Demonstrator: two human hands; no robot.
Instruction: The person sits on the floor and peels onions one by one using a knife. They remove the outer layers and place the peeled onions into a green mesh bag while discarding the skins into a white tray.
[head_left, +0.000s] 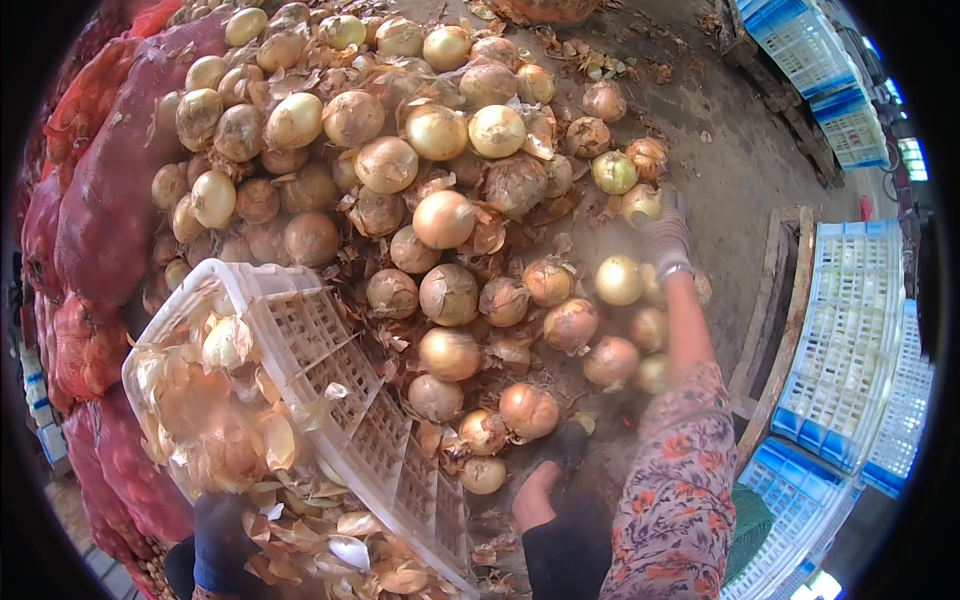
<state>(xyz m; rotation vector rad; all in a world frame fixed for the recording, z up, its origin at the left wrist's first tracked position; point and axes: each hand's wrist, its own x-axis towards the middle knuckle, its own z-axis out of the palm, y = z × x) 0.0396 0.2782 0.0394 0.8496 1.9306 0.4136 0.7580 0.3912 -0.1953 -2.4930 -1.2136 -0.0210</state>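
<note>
My right hand (666, 234), in a pale, dirty glove with a band at the wrist, reaches to the right edge of the onion pile. Its thumb and fingers are around a small yellow onion (641, 202). At the lower left, a dark blue glove or cuff (223, 536) with floral cloth below it appears to be my left hand; its fingers are hidden or blurred, against a tilted white plastic crate (352, 442). Loose onion skins (217, 427) fill the crate's near part, with a peeled-looking onion (227, 343) among them. Unpeeled onions (448, 294) cover the floor ahead.
Red mesh sacks (112, 187) line the left side. At right stand blue and white plastic crates (844, 330) beside a wooden pallet (787, 330). Dry skins litter the concrete floor (697, 150). A bare foot (535, 495) and a dark trouser leg are at the bottom.
</note>
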